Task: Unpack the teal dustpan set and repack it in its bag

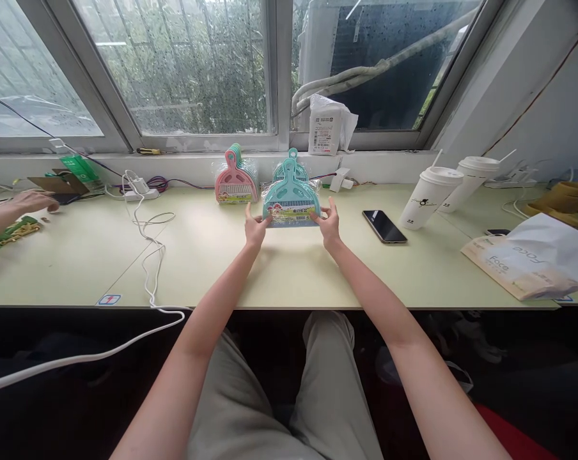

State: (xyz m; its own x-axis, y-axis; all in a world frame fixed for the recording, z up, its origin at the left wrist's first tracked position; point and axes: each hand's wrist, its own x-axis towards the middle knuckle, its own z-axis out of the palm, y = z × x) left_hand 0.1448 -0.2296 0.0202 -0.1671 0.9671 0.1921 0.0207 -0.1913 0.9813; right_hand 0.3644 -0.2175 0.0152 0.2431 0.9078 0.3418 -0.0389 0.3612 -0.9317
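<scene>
Between both hands a teal mini dustpan and brush set (291, 195) in clear wrapping is held upright, its handle pointing up. My left hand (256, 229) grips its lower left corner, thumb on the front. At the lower right corner, my right hand (328, 223) closes on it the same way, index finger raised. Just behind stands another teal dustpan set (280, 171), partly hidden. To the left, a row of wrapped sets leans toward the window wall, with a pink dustpan set (235, 182) at the front.
White cables (155, 255) run across the table at left. A phone (385, 227), two lidded cups (430, 195) and a paper bag (533, 259) lie at right. A white package (328, 131) stands on the sill. Another person's hand (34, 201) reaches in at far left.
</scene>
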